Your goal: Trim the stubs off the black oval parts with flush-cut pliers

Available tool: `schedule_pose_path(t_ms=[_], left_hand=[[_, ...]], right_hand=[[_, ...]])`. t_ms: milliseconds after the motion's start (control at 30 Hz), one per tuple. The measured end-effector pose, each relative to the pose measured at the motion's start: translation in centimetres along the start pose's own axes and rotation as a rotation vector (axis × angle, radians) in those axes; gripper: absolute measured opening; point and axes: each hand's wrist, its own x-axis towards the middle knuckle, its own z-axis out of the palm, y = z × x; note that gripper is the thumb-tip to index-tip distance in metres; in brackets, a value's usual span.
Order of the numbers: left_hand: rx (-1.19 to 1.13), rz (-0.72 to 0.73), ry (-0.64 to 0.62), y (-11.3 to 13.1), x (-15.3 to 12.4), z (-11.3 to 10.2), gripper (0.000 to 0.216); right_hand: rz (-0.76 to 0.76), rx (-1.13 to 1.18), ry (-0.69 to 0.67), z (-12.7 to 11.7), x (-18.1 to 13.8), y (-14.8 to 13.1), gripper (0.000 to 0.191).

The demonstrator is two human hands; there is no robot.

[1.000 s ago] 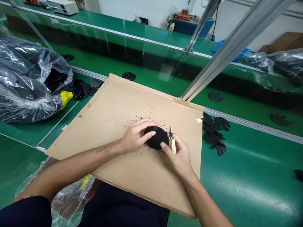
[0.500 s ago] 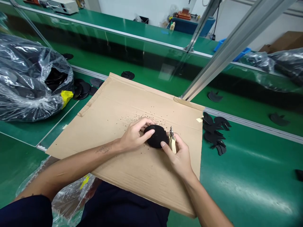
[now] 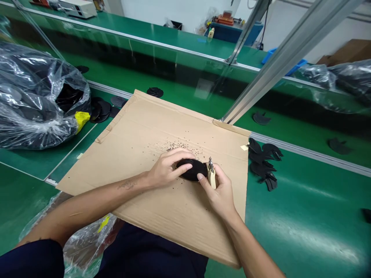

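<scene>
A round, flat black piece [image 3: 194, 170] is held between both hands just above a cardboard sheet [image 3: 162, 212]. My left hand [image 3: 169, 166] is closed on its left edge, thumb on the upper face and fingers along the far side. In my right hand [image 3: 218, 189] are nippers [image 3: 212, 175] with pale yellow handles, jaws pointing up and away. The thumb of that hand also presses the black piece's right edge. Black crumbs [image 3: 179, 145] lie scattered on the cardboard behind the piece.
At the left bulges a clear plastic bag [image 3: 37, 100] of black parts, with loose black discs [image 3: 101, 109] beside it. Several black pieces [image 3: 263, 160] lie right of the cardboard on the green bench [image 3: 295, 216]. A metal post [image 3: 269, 69] rises behind the cardboard.
The black piece has tilted, so its upper face looks narrower. My left fingers have shifted slightly right along its far edge. The nippers stay in my right hand.
</scene>
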Motion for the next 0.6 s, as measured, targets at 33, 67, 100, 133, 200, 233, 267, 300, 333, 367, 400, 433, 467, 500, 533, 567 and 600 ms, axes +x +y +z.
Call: schedule_pose_path(t_ms=[33, 67, 100, 133, 200, 233, 267, 300, 333, 367, 400, 433, 467, 500, 533, 567, 600], left_hand=[[0.008, 0.005, 0.004, 0.01, 0.0, -0.03, 0.018], [0.016, 0.01, 0.008, 0.03, -0.01, -0.06, 0.018], [0.023, 0.01, 0.012, 0.04, -0.01, -0.09, 0.018], [0.028, 0.006, 0.016, 0.05, -0.02, -0.12, 0.018], [0.036, -0.012, 0.019, 0.1, -0.01, -0.17, 0.019], [0.04, -0.021, 0.02, 0.13, 0.0, -0.19, 0.019], [0.047, -0.026, 0.021, 0.16, 0.01, -0.2, 0.019], [0.057, -0.025, 0.022, 0.18, 0.02, -0.2, 0.019], [0.069, -0.016, 0.026, 0.19, 0.03, -0.21, 0.018], [0.084, -0.002, 0.031, 0.19, 0.04, -0.21, 0.017], [0.1, 0.016, 0.039, 0.17, 0.04, -0.22, 0.017], [0.117, 0.038, 0.047, 0.15, 0.05, -0.23, 0.016], [0.134, 0.06, 0.055, 0.11, 0.05, -0.24, 0.016], [0.148, 0.078, 0.061, 0.08, 0.04, -0.25, 0.015], [0.156, 0.088, 0.066, 0.06, 0.04, -0.25, 0.016], [0.159, 0.089, 0.066, 0.05, 0.03, -0.25, 0.016], [0.154, 0.082, 0.064, 0.05, 0.0, -0.23, 0.016]], right_hand=[[-0.004, 0.003, -0.002, 0.0, 0.0, -0.01, 0.022], [-0.006, 0.006, -0.007, 0.01, 0.0, -0.03, 0.021], [-0.005, 0.009, -0.011, 0.02, -0.01, -0.06, 0.021], [-0.002, 0.011, -0.014, 0.03, -0.02, -0.09, 0.022], [0.009, 0.015, -0.022, 0.07, -0.04, -0.15, 0.023], [0.014, 0.018, -0.026, 0.08, -0.05, -0.18, 0.023], [0.018, 0.022, -0.029, 0.09, -0.06, -0.21, 0.023], [0.021, 0.025, -0.029, 0.09, -0.07, -0.22, 0.023], [0.023, 0.027, -0.027, 0.09, -0.08, -0.23, 0.023], [0.026, 0.028, -0.025, 0.08, -0.09, -0.23, 0.023], [0.027, 0.028, -0.023, 0.08, -0.09, -0.23, 0.024], [0.027, 0.027, -0.023, 0.08, -0.1, -0.22, 0.024], [0.025, 0.025, -0.023, 0.09, -0.1, -0.21, 0.025], [0.023, 0.023, -0.023, 0.11, -0.11, -0.2, 0.025], [0.02, 0.02, -0.023, 0.13, -0.12, -0.19, 0.025], [0.015, 0.018, -0.023, 0.16, -0.12, -0.18, 0.025], [0.008, 0.016, -0.022, 0.19, -0.13, -0.18, 0.024]])
